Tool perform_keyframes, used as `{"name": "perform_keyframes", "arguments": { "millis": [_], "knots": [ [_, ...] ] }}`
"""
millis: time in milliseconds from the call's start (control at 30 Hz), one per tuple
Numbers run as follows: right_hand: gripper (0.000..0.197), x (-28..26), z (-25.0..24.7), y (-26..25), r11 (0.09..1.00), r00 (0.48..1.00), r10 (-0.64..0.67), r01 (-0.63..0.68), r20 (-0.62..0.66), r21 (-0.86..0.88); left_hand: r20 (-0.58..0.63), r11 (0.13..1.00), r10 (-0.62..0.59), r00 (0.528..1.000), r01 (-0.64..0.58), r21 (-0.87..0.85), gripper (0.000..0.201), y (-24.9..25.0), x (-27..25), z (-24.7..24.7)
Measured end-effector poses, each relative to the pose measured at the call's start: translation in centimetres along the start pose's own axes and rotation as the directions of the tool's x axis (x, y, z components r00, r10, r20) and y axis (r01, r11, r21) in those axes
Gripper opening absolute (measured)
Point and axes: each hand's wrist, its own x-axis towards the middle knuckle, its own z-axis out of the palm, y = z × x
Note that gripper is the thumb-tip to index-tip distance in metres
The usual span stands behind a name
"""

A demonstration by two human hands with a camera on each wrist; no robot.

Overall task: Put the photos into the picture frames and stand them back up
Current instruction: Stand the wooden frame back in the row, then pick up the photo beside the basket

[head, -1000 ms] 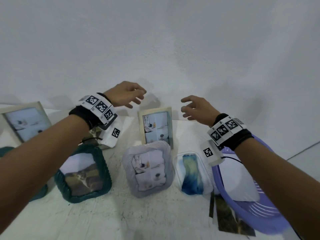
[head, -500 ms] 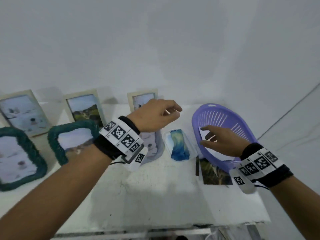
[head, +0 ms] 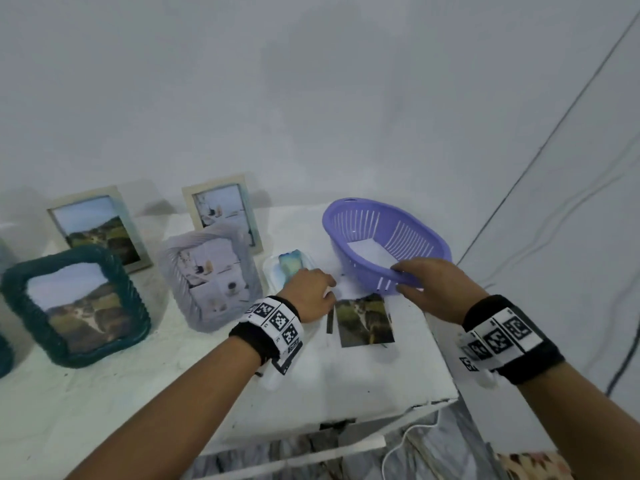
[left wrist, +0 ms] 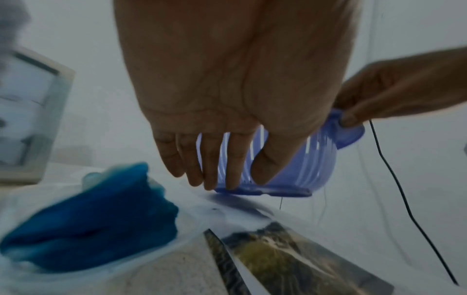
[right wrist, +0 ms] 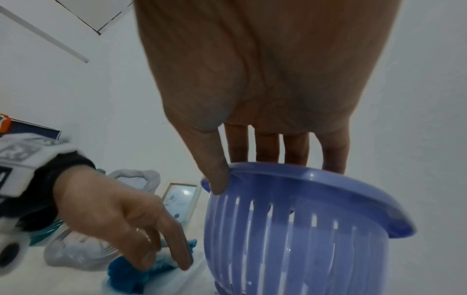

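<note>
A purple slotted basket (head: 408, 233) stands at the table's back right with a white sheet (head: 369, 251) inside. My right hand (head: 408, 278) grips its near rim, thumb (right wrist: 217, 183) outside and fingers inside. A landscape photo (head: 365, 322) lies flat in front of the basket, with a second photo's edge (head: 329, 322) showing under its left side. My left hand (head: 318, 294) hovers low, fingers (left wrist: 227, 175) straight and empty, their tips by the basket's base (left wrist: 278, 192). Several filled frames stand on the left: green woven (head: 76, 303), grey woven (head: 211, 278), beige (head: 221, 213).
A clear frame with a blue picture (head: 291, 268) lies flat just left of my left hand. Another beige frame (head: 100, 230) leans at the back left. The table edge (head: 446, 393) drops off at the right, with a cable (head: 620, 368) beyond it.
My view has swung right and down. The right hand dropped onto the basket's near rim and gripped it. The left hand came down from beside the beige frame to the basket's base.
</note>
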Motion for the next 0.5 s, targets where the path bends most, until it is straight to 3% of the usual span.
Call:
{"name": "perform_keyframes", "arguments": {
  "millis": [200, 400, 500],
  "knots": [
    [0.031, 0.8, -2.2, 2.3, 0.992, 0.995, -0.094, 0.097, -0.039, 0.076, 0.026, 0.983, -0.068, 0.997, 0.063, 0.174, 0.053, 3.7, 3.8, 2.2],
    [0.029, 1.5, -3.0, 4.2, 0.984, 0.989, -0.141, 0.146, -0.052, 0.098, -0.049, 0.976, -0.13, 0.99, 0.136, 0.169, 0.059, 4.7, 6.9, 2.9],
    [0.027, 1.7, -3.0, 4.8, 0.978, 0.984, -0.173, 0.177, -0.046, 0.112, 0.014, 0.967, -0.135, 0.991, 0.129, 0.221, 0.055, 4.9, 7.8, 3.4]
  ]
}}
